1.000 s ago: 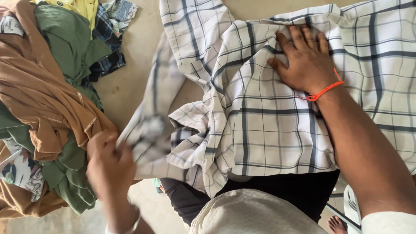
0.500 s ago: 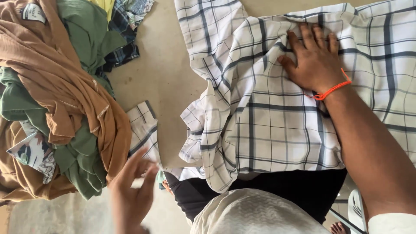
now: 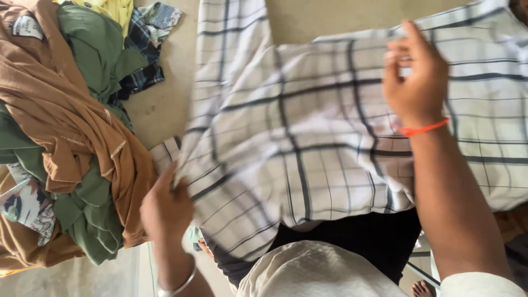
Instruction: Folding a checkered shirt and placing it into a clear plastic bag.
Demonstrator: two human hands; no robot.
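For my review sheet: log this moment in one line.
left hand: grips shirt edge | right hand: pinches shirt, lifted | clothes pile: at left

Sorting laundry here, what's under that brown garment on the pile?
Green clothing shows beneath the brown garment, plus a patterned piece at the edge. Anything deeper is covered.
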